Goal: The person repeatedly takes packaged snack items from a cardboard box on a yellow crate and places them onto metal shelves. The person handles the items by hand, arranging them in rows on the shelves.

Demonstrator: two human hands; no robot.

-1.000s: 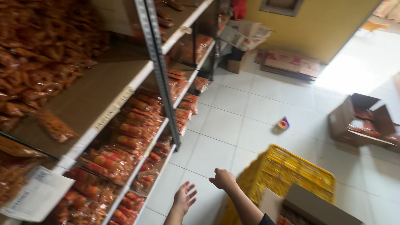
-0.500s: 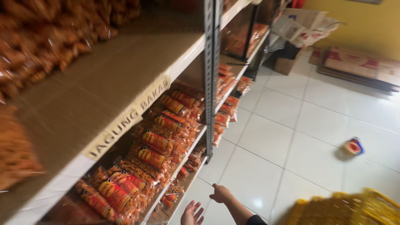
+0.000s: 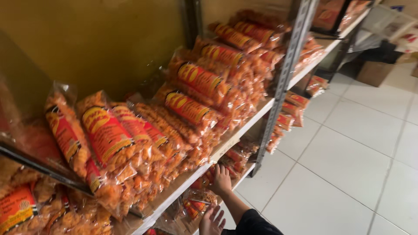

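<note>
Since half a second ago your view has dropped and swung in close to the rack, and both hands have gone from hanging over the floor tiles to reaching under the middle shelf [image 3: 226,146]. Your right hand [image 3: 221,179], low in the centre of the frame, lies palm-down with the fingers loosely spread on the snack bags on the lower shelf [image 3: 226,159], touching them; whether it has closed on one you cannot tell. Your left hand [image 3: 212,221], at the bottom edge just below, is open with fingers splayed and holds nothing, close to a clear bag of orange snacks [image 3: 196,206]. Those lower bags lie with their long axes running back into the shelf, toward the upper left. Above, the stacked snack packets [image 3: 191,109] with red and yellow labels lie the same way, their near ends pointing down and right toward you. A grey metal upright [image 3: 283,82] crosses the right centre, with white floor tiles [image 3: 348,165] to its right.
</note>
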